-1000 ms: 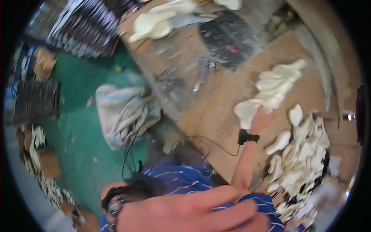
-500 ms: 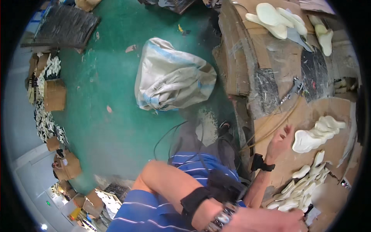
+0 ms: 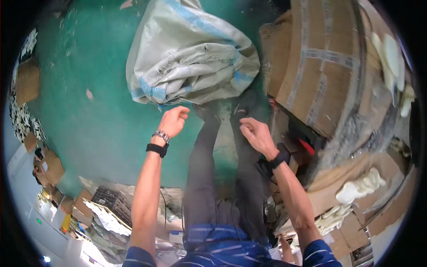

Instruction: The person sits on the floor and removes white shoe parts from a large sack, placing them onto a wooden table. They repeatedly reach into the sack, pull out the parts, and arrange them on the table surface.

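Head: left hand (image 3: 174, 120), right hand (image 3: 255, 135) empty; one sack (image 3: 191, 53).

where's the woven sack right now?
In the head view, the woven sack lies crumpled on the green floor at top centre, just beyond both hands, left of the cardboard boxes.

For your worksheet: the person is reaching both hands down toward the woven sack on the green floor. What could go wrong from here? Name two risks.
1. The woven sack lies slumped and creased; the left hand and right hand are not yet gripping it, so a hasty grab might slip.
2. A thin dark cable runs across the floor near the legs, and cardboard boxes crowd the right side, so tripping or bumping seems possible.
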`<action>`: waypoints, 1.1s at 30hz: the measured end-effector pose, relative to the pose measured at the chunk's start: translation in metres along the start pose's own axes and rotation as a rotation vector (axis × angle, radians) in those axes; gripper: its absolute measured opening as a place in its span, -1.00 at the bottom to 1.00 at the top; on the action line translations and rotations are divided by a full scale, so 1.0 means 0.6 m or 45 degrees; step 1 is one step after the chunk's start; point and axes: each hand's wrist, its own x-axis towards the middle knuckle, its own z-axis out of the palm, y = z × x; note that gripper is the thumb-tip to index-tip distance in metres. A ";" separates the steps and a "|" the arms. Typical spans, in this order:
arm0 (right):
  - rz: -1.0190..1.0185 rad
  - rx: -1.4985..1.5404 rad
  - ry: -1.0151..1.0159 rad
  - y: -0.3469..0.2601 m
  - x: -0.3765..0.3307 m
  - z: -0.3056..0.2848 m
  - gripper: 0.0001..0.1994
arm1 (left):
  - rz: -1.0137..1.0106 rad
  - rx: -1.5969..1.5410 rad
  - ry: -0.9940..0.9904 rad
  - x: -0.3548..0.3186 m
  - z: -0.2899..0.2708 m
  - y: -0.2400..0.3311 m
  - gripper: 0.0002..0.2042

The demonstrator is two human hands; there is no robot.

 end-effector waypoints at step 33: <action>-1.749 0.267 -0.308 -0.067 0.803 0.239 -0.68 | 0.044 0.260 1.101 0.645 0.053 -0.398 -0.82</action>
